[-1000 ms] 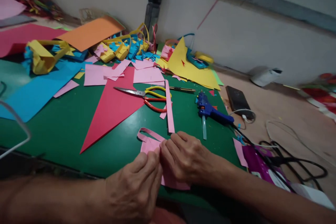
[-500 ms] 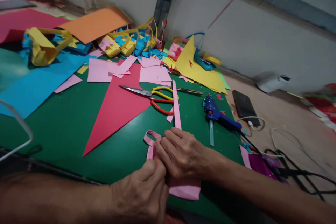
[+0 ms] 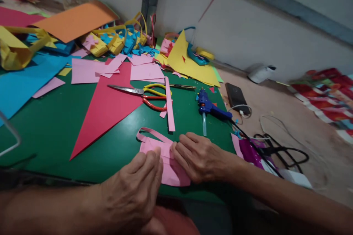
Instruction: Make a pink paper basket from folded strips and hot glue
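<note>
A small pink paper bag (image 3: 165, 169) with a looped strip handle (image 3: 154, 132) lies near the front edge of the green table. My left hand (image 3: 135, 180) is closed on its left side, thumb and fingertips pressed on the paper. On the right edge, my right hand (image 3: 197, 156) grips the bag with bent fingers, partly covering it. Just beyond my hands lies a loose pink paper strip (image 3: 170, 106). It crosses the handles of the scissors (image 3: 143, 93), which rest on a red paper triangle (image 3: 110, 106). The blue glue gun (image 3: 209, 106) lies to the right.
Finished-looking yellow and blue paper bags (image 3: 121, 40) crowd the back, beside orange (image 3: 77, 18) and yellow paper sheets (image 3: 190, 62). A cutter knife (image 3: 182, 86) lies behind the strip. On the right are a black phone-like device (image 3: 236, 97) and tangled cables (image 3: 292, 150).
The pink bag now lies flatter and more in view, its handle loop wider. My hands have drawn slightly apart on it. The whole view has shifted, so things sit further left.
</note>
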Available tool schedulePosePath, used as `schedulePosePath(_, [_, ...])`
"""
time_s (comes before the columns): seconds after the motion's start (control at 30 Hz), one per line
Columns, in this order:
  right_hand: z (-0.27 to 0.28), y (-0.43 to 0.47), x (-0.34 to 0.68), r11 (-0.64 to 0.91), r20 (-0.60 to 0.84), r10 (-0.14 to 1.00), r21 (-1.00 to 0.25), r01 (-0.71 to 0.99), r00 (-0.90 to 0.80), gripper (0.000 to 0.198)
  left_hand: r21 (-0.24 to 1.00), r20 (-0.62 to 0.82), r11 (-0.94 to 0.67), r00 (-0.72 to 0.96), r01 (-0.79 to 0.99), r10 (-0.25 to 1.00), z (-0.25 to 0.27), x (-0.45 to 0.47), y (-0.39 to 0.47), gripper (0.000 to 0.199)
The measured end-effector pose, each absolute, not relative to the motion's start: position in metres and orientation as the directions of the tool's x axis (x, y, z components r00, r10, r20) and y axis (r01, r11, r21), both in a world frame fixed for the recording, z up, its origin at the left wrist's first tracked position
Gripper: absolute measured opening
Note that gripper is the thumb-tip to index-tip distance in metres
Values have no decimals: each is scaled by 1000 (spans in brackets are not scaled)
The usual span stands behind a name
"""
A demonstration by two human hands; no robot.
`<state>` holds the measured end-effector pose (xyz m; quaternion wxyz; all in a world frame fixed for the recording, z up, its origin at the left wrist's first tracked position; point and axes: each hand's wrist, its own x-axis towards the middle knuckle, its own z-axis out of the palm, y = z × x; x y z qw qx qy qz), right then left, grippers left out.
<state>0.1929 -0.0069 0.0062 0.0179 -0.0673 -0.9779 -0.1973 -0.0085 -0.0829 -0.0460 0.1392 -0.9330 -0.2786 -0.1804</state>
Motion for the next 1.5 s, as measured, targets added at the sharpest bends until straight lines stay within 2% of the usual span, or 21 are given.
schedulePosePath(0.07, [5,-12,203,908,64,149,385,162,-987,25,-132,414,-807,772,576,483,-47,-9,-85,80])
schedulePosePath(0.13, [3,-14,211,905,76,166,386,182,-983,23,-111,412,-803,762,586,499,-49,-9,-86,88])
schedulePosePath(0.33, [-1,-22,226,876,125,226,408,258,-966,22,-79,398,-807,761,585,512,-48,-10,-86,91])
schedulePosePath(0.47, [-1,-28,236,848,146,331,387,362,-932,26,-73,421,-800,746,595,516,-45,-10,-87,90])
schedulePosePath(0.6, [4,-33,231,811,209,471,279,514,-857,21,-48,455,-783,712,620,535,-43,-11,-87,78])
schedulePosePath(0.77, [3,-35,213,854,143,411,285,436,-900,17,-35,554,-806,683,591,477,-42,-13,-85,56])
schedulePosePath(0.87, [-4,-32,206,861,122,405,281,423,-906,12,14,605,-828,654,561,453,-41,-13,-84,42])
schedulePosePath(1.0, [-6,-31,204,859,291,449,120,498,-845,17,128,670,-870,605,477,430,-35,-20,-82,27])
schedulePosePath(1.07, [-1,-32,205,844,395,484,25,535,-781,21,182,710,-849,531,496,462,-29,-29,-80,22])
schedulePosePath(1.13, [7,-32,206,834,486,497,-39,550,-719,21,241,747,-785,407,571,525,-22,-38,-76,28])
schedulePosePath(1.2, [15,-31,206,834,568,476,-52,549,-671,18,359,752,-710,263,606,605,-15,-44,-68,41])
schedulePosePath(1.27, [21,-26,205,830,631,448,-30,558,-633,16,590,652,-625,155,512,742,-6,-43,-56,55])
schedulePosePath(1.33, [27,-20,202,808,670,454,-32,589,-587,16,850,415,-437,140,294,899,1,-37,-43,69])
schedulePosePath(1.37, [29,-17,201,790,683,488,-80,608,-544,15,936,278,-307,169,175,945,3,-32,-36,73])
schedulePosePath(1.43, [32,-10,198,737,684,593,-250,628,-424,14,998,69,-69,278,-8,958,4,-20,-23,73])
schedulePosePath(1.5, [34,-4,197,673,652,690,-417,611,-314,13,990,13,42,380,-137,925,1,-9,-11,60])
